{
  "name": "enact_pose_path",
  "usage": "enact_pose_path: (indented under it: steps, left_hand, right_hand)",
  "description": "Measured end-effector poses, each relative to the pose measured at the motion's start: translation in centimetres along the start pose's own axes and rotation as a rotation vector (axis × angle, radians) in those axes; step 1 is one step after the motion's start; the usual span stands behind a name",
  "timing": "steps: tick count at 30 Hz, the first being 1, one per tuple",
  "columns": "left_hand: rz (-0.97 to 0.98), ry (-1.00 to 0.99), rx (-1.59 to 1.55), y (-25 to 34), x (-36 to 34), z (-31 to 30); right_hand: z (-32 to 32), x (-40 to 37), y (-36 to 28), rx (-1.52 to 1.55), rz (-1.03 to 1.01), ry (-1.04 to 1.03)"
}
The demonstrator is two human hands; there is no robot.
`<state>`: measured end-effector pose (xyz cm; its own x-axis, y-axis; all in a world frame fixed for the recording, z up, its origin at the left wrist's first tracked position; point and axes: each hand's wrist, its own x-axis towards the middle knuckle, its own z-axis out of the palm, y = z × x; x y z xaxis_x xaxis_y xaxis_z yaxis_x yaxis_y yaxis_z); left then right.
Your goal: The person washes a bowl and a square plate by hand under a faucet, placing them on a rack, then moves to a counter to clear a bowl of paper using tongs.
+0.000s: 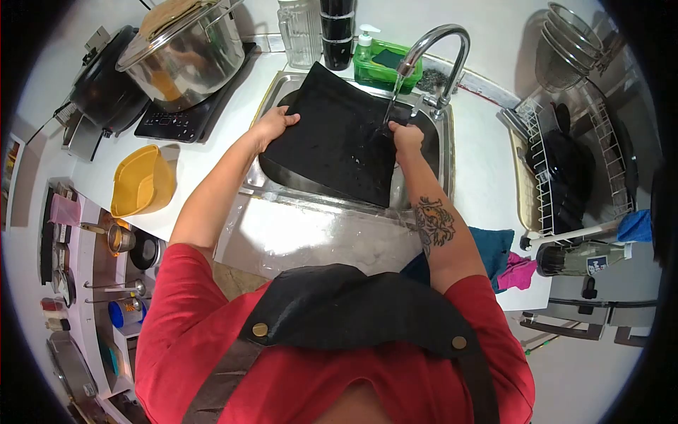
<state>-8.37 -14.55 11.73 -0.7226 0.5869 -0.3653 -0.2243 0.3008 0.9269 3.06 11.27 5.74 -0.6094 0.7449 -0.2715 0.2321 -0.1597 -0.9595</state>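
Observation:
A black rectangular mat lies tilted across the metal sink, covering most of the basin. My left hand grips its left edge, thumb on top and the other fingers mostly hidden beneath. At the right edge, my right hand is closed on the mat near the falling water. Water runs from the curved chrome faucet onto the mat's upper right part, where wet drops shine. Behind the sink sits a green caddy with a soap bottle in it.
To the left, a large steel pot stands on a black induction cooker, with a yellow container nearer me. A dish rack stands at right. Teal cloth lies by my right forearm. A glass pitcher stands behind the sink.

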Motion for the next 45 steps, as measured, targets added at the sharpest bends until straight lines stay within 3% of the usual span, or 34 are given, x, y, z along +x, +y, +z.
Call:
enact_pose_path:
  steps: [1, 3, 5, 6, 8, 11, 13, 14, 15, 17, 18, 21, 23, 25, 26, 29, 30, 31, 33, 34, 35, 37, 38, 41, 42, 43, 45]
  left_hand:
    - [0.000, 0.004, -0.004, -0.5, -0.1, 0.1]
    - [0.069, 0.139, -0.016, -1.5, -0.1, 0.2]
    - [0.125, 0.156, 0.037, -2.4, 0.0, 0.5]
    - [0.179, 0.167, 0.092, -3.0, 0.1, 0.8]
    - [0.215, 0.273, 0.217, -3.9, 0.5, 2.2]
    - [0.308, 0.440, 0.381, -5.6, 1.7, 4.0]
    - [0.244, 0.269, 0.368, -5.5, 2.2, 4.2]
    - [0.242, 0.265, 0.370, -5.6, 2.1, 4.5]
    - [0.285, 0.288, 0.344, -5.7, 2.0, 5.1]
    - [0.335, 0.317, 0.317, -5.4, 1.8, 5.8]
    - [0.325, 0.330, 0.350, -4.9, 1.4, 6.0]
    - [0.276, 0.313, 0.379, -3.6, 0.4, 6.5]
    - [0.236, 0.290, 0.373, -3.7, 0.5, 6.6]
    - [0.333, 0.343, 0.362, -4.5, 1.4, 6.4]
    - [0.334, 0.342, 0.362, -4.9, 1.8, 6.2]
    - [0.299, 0.256, 0.243, -4.1, 0.7, 6.6]
    - [0.300, 0.283, 0.290, -3.8, 0.2, 6.9]
    - [0.304, 0.312, 0.338, -3.5, -0.1, 7.0]
    - [0.297, 0.286, 0.315, -4.7, 1.3, 6.5]
    - [0.290, 0.260, 0.291, -5.1, 1.8, 6.4]
    - [0.288, 0.260, 0.289, -5.5, 2.4, 6.3]
    - [0.259, 0.190, 0.145, -5.8, 2.4, 6.2]
    - [0.257, 0.192, 0.146, -6.0, 2.5, 6.2]
    - [0.278, 0.177, 0.107, -5.6, 2.1, 6.8]
    - [0.309, 0.218, 0.218, -5.4, 1.8, 7.1]
    - [0.340, 0.259, 0.329, -5.1, 1.5, 7.2]
    - [0.331, 0.210, 0.251, -5.3, 1.3, 7.4]
  right_hand:
    - [0.8, 0.8, 0.4, -0.297, -0.078, 0.148]
    - [1.3, 2.1, 2.1, -0.253, -0.180, 0.213]
    - [0.5, 0.0, 0.5, 0.039, 0.043, -0.094]
    - [0.7, -0.4, 0.2, 0.033, 0.044, -0.096]
    - [1.5, -1.1, -0.4, 0.605, 0.379, -0.194]
    - [3.6, -2.6, -3.8, 0.853, 0.387, -0.153]
    - [4.2, -2.6, -5.8, 0.715, 0.481, -0.550]
    - [4.5, -2.6, -6.2, 0.698, 0.508, -0.592]
    - [4.3, -2.5, -6.2, 0.700, 0.509, -0.590]
    - [4.1, -2.1, -6.6, 0.691, 0.334, -0.063]
    - [4.2, -1.9, -6.7, 0.690, 0.331, -0.064]
    - [4.3, -1.5, -6.6, 0.841, 0.388, -0.677]
    - [4.5, -0.9, -6.6, 0.821, 0.307, -0.573]
    - [4.5, -1.3, -7.8, 0.840, 0.294, -0.001]
    - [4.3, -1.8, -7.8, 0.867, 0.275, -0.201]
    - [4.9, 0.2, -6.7, 0.935, 0.272, -0.339]
    - [5.0, 0.2, -7.6, 0.829, 0.289, -0.104]
    - [4.9, -0.3, -7.7, 0.829, 0.291, -0.105]
    - [4.2, -1.5, -7.4, 0.708, 0.326, -0.487]
    - [3.7, -1.3, -7.3, 0.636, 0.411, -0.883]
    - [3.8, -1.2, -7.1, 0.634, 0.413, -0.882]
    - [4.0, -1.5, -6.8, 0.334, 0.296, -0.418]
    - [4.0, -1.7, -6.7, 0.335, 0.298, -0.420]
    - [2.9, -3.4, -6.8, 0.264, 0.464, -1.063]
    - [2.7, -4.5, -7.4, 0.146, 0.464, -1.155]
    - [2.5, -4.4, -7.2, 0.148, 0.468, -1.154]
    - [2.1, -3.5, -6.5, 0.059, 0.481, -0.886]
